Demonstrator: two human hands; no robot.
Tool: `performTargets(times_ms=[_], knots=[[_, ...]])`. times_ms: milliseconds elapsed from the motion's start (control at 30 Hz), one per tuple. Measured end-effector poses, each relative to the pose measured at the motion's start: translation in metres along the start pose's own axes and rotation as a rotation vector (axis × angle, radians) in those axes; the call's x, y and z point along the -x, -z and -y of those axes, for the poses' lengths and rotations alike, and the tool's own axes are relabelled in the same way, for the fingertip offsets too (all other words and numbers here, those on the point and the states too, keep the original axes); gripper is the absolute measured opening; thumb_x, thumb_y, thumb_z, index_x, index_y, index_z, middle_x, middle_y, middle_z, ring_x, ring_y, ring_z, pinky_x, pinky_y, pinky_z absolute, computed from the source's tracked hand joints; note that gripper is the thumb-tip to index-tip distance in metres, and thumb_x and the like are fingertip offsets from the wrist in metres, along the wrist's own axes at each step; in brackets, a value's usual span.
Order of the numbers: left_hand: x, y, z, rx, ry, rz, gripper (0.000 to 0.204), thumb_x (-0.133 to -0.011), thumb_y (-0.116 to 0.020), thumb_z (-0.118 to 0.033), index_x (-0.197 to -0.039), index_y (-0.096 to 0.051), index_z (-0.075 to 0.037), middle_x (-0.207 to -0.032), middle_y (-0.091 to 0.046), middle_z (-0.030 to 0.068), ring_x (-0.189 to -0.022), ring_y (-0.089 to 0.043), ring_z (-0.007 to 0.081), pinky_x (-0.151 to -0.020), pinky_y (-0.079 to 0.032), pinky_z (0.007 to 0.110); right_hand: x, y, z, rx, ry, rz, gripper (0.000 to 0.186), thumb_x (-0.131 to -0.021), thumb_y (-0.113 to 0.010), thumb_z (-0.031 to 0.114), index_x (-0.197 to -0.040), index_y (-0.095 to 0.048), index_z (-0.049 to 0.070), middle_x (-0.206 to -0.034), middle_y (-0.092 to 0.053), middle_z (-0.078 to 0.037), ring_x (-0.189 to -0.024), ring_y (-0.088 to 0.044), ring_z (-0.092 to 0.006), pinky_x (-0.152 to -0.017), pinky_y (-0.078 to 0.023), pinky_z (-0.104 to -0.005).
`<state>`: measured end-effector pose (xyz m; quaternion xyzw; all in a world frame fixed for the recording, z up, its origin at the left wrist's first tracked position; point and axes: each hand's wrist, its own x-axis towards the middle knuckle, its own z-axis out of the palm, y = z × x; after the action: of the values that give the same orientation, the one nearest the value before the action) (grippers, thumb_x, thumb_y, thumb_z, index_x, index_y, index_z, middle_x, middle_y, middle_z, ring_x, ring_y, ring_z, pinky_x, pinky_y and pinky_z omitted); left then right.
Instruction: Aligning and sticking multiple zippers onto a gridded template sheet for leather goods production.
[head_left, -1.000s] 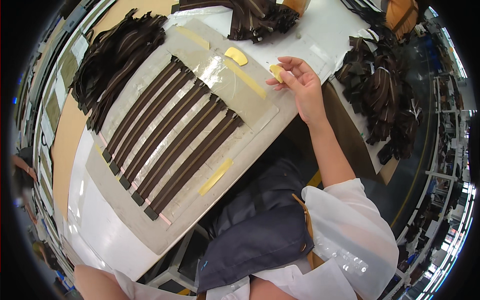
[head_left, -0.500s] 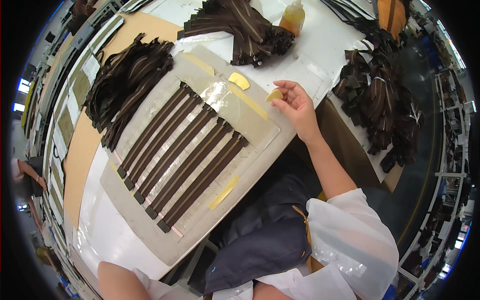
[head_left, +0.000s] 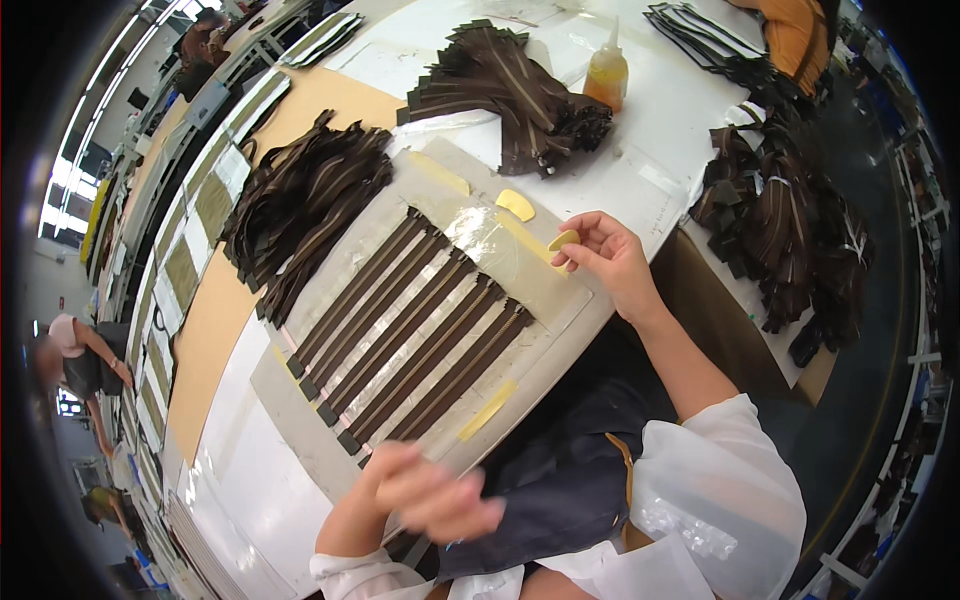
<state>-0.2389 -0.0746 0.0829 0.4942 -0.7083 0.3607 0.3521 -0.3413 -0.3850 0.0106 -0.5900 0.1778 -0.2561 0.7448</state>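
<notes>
My right hand [head_left: 612,262] pinches a small flat yellow piece [head_left: 563,240] between thumb and fingers, above the far right part of a grey board [head_left: 290,418]. A second yellow piece [head_left: 516,205] lies on the board's far edge, just left of that hand. Several dark brown zipper strips [head_left: 394,337] with metal teeth lie side by side, slanted, across the board. My left hand [head_left: 430,492], smeared by motion, is over the board's near edge by the strips' lower ends; whether it holds anything cannot be made out.
Loose heaps of brown zippers [head_left: 305,205] lie left of the board and at its far side [head_left: 515,95]. A bottle of amber liquid [head_left: 607,75] stands at the back. Tied zipper bundles [head_left: 785,225] rest on a surface at right. People work at far left.
My left hand has come into view from the lower left, up to the board's near edge. The view has shifted; my right hand still holds the yellow piece near the same spot.
</notes>
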Motion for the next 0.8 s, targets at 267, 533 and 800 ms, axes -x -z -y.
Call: performTargets(times_ms=[267,533,800], knots=[[-0.014,-0.077,0.033,0.429,1.055,0.335,0.033,-0.087,-0.080,-0.011,-0.116,-0.065,-0.005,-0.101,-0.061,0.0088,-0.091,-0.056,0.0243,-0.082,-0.048,0.038,0.028,-0.050,0.010,-0.391,-0.237,0.148,0.008,-0.100,-0.068,0.007,-0.104,-0.062,0.004,-0.105,-0.075,-0.012,-0.095,-0.075,-0.0192,-0.088,-0.059,-0.0318],[-0.012,-0.101,0.036,0.672,1.233,0.156,0.015,-0.092,-0.077,-0.012,-0.101,-0.069,-0.004,-0.102,-0.060,0.0056,-0.097,-0.055,0.0191,-0.082,-0.046,0.031,0.045,-0.062,-0.013,-0.667,-0.300,0.241,0.011,-0.105,-0.066,0.018,-0.109,-0.065,0.007,-0.111,-0.071,-0.004,-0.105,-0.069,-0.0125,-0.100,-0.057,-0.0342],[-0.007,-0.118,0.033,0.788,1.246,0.169,0.008,-0.097,-0.071,-0.009,-0.098,-0.067,-0.002,-0.102,-0.063,0.0076,-0.090,-0.057,0.0178,-0.081,-0.046,0.030,0.054,-0.051,-0.015,-0.561,-0.353,0.172,0.015,-0.105,-0.066,0.021,-0.109,-0.065,0.006,-0.110,-0.070,-0.005,-0.104,-0.069,-0.0142,-0.099,-0.057,-0.0333]])
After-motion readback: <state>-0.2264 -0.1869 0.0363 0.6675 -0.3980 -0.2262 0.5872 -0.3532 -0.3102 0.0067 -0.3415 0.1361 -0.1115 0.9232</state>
